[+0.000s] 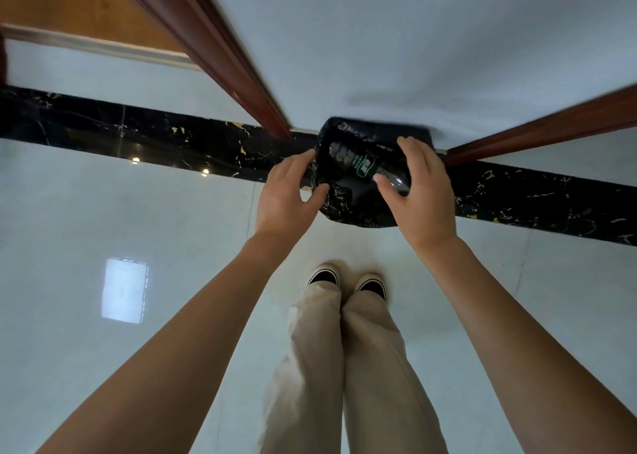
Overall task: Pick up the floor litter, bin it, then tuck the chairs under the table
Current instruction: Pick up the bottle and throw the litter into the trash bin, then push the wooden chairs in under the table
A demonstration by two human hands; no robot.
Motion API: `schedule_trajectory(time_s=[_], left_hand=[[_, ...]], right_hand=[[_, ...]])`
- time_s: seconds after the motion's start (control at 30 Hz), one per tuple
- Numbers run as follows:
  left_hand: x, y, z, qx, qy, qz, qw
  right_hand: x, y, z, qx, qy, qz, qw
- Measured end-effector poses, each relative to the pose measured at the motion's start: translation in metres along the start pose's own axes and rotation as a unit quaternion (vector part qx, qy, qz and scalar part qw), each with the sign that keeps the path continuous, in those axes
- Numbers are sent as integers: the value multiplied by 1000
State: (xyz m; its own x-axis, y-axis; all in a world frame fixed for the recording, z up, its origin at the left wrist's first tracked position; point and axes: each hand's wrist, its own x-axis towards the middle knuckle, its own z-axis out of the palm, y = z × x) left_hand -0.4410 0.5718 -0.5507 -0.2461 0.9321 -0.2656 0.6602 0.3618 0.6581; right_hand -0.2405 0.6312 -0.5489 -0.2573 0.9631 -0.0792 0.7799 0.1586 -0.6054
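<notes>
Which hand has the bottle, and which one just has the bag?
The right hand holds the bottle by its clear end, inside the black bin bag. The left hand only pinches the bag's edge.

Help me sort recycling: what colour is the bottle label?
The bottle label is green, white print; head view.

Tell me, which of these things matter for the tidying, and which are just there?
Job: plastic bottle, black bin bag, left hand gripping its rim, right hand holding the bottle.
Just there: wooden trim, black marble strip, shoes.
</notes>
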Motion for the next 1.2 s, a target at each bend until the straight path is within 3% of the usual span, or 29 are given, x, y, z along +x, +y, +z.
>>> schedule_trajectory(time_s=[0.2,0.33,0.57,0.83,1.0,1.2], left_hand=[[-42,128,-128,74,-16,134,988],[-79,217,-215,87,14,187,978],[-149,327,-309,138,63,265,952],[-224,367,-317,155,2,323,933],[-225,377,-311,151,-57,370,915],[-205,416,-330,132,-104,465,869]], right_hand=[[-33,-90,-160,-8,17,-24,1000],[-61,-150,-266,-18,44,-36,998],[-111,-222,-388,-54,78,-59,994],[-181,-254,-437,-82,85,-36,992],[-205,-254,-449,-98,114,41,988],[-242,-278,-466,-82,195,146,966]])
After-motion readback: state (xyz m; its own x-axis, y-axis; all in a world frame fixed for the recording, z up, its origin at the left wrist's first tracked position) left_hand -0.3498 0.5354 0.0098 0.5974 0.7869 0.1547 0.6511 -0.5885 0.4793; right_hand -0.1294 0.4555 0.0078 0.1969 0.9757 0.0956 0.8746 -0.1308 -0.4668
